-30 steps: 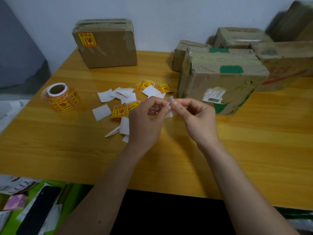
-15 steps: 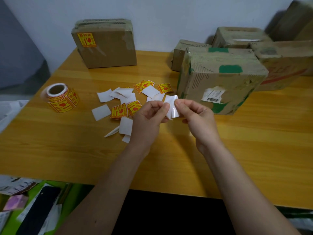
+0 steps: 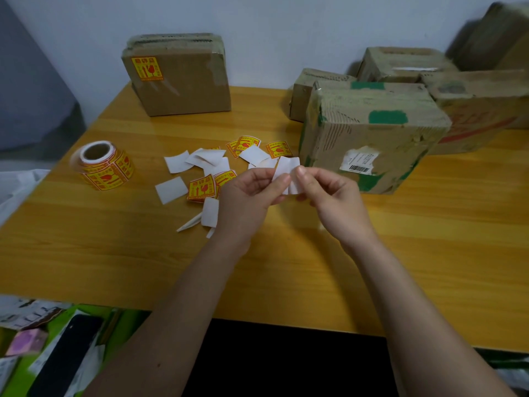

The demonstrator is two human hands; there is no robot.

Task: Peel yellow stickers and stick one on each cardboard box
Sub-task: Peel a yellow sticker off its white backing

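Note:
My left hand [image 3: 249, 193] and my right hand [image 3: 329, 196] meet above the table's middle, each pinching one side of a white-backed sticker piece [image 3: 287, 170] that is splitting into two layers. A cardboard box [image 3: 183, 81] at the back left bears a yellow sticker [image 3: 146, 69]. A taped box with green patches [image 3: 369, 133] stands just behind my right hand. Loose yellow stickers [image 3: 201, 189] and white backing scraps [image 3: 171, 189] lie left of my hands. A sticker roll [image 3: 104, 166] lies at the left.
Several more cardboard boxes [image 3: 483, 110] crowd the back right against the wall. The wooden table [image 3: 429, 253] has its front edge near me. Papers and a dark flat object [image 3: 63, 353] lie below the table at the lower left.
The piece between my fingers has been pulled apart: a folded sliver a second ago, it now shows two white flaps spread wider. Both hands stayed in place.

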